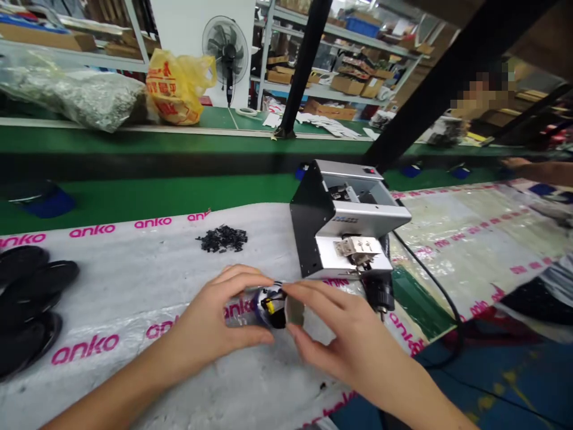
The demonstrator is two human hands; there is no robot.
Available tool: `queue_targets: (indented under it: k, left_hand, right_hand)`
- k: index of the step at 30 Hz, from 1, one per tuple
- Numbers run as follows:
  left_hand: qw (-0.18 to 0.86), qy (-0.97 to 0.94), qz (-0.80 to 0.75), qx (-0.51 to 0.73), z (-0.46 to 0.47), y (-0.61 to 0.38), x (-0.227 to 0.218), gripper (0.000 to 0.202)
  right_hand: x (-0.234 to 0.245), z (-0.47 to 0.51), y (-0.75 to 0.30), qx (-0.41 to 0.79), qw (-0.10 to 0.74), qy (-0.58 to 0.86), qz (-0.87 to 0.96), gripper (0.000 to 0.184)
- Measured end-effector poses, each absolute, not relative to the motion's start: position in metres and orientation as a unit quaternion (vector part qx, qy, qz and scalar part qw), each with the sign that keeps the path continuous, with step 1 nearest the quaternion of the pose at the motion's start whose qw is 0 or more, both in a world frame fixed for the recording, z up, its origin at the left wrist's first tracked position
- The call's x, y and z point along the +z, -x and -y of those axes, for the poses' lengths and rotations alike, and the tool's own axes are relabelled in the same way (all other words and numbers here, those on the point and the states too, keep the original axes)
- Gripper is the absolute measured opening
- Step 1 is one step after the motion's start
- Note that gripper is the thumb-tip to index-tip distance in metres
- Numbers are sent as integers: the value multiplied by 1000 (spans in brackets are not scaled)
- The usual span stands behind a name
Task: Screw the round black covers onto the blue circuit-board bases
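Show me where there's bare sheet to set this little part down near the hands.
Free: the plastic sheet between the pile of small black bits and the black discs at left, and the near strip below the left hand. Crowded: around the small part both hands pinch, where the right hand sits close to the grey machine and its cable.

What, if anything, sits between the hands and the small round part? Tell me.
Nothing visible. The left hand and the right hand both already grip the small round part between their fingertips above the plastic sheet. The grey machine stands behind it, apart.
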State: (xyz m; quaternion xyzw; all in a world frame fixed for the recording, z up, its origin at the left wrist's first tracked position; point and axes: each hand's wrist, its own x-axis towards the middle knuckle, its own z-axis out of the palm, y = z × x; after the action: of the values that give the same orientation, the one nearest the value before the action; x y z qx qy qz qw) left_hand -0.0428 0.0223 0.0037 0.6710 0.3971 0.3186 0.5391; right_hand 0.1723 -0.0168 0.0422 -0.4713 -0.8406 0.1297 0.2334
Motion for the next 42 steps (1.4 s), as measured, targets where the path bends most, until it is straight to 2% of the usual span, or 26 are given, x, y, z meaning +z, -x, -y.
queue_targets:
  k: [3, 9, 11, 14, 17, 19, 22, 28, 30, 33, 42]
  left_hand:
    - [488, -735, -359, 305, -24, 35, -10, 77]
    - [523, -727, -346, 281, -23, 30, -9, 53]
    - [554, -720, -330, 257, -23, 40, -2, 51]
    - [606, -693, -312, 235, -22, 52, 4, 59]
    - [658, -611, -360, 251, -18, 46, 2, 52]
    - [652, -560, -424, 284, -16, 33, -1, 38]
    - [611, -547, -462, 338, -12, 13, -5, 31]
    - [573, -553, -487, 359, -10, 4, -3, 31]
    - [556, -558, -505, 352, -10, 6, -1, 28]
    - [513, -574, -544, 333, -6, 11, -1, 35]
    - [586, -495, -547, 335, -2, 32, -1, 35]
  right_hand:
    - [35, 17, -172, 173, 300, 509, 788, 33]
    - [25, 18, -167, 200, 331, 557, 735, 24]
    - [18, 21, -168, 234, 347, 563, 713, 26]
    - [7, 30, -167, 275, 379, 567, 678, 26]
    - [2, 39, -162, 235, 394, 571, 680, 28]
    - [1, 44, -158, 185, 389, 561, 707, 32]
    - [2, 46, -154, 129, 373, 542, 742, 35]
    - [5, 39, -151, 86, 366, 522, 766, 28]
    - [8, 35, -149, 91, 352, 515, 776, 29]
    - [11, 30, -146, 113, 321, 505, 793, 30]
    - [11, 15, -152, 111, 289, 433, 847, 27]
